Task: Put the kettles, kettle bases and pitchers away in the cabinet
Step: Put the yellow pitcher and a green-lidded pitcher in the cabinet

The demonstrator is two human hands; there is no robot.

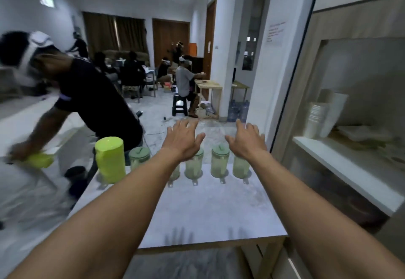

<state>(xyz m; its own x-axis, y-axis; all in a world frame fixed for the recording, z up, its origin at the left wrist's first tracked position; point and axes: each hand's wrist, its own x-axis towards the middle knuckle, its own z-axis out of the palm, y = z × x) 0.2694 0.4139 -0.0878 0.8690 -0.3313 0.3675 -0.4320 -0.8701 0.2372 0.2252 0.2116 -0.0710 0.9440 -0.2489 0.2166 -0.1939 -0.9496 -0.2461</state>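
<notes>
Several clear pitchers with green lids stand in a row at the far edge of the white table (208, 213); one (219, 161) shows fully between my hands. A tall lime-green pitcher (110, 159) stands at the row's left end. My left hand (183, 140) hovers above the row with fingers spread, holding nothing. My right hand (247, 142) hovers the same way over the rightmost pitcher (240, 168), partly hiding it. The cabinet (350, 125) with a glass door stands on the right.
A person in a dark shirt (87, 103) bends over at the left, gripping a lime-green object (40, 160) on a neighbouring surface. White containers (324, 114) sit on the cabinet's shelf. Other people sit and stand further back in the room.
</notes>
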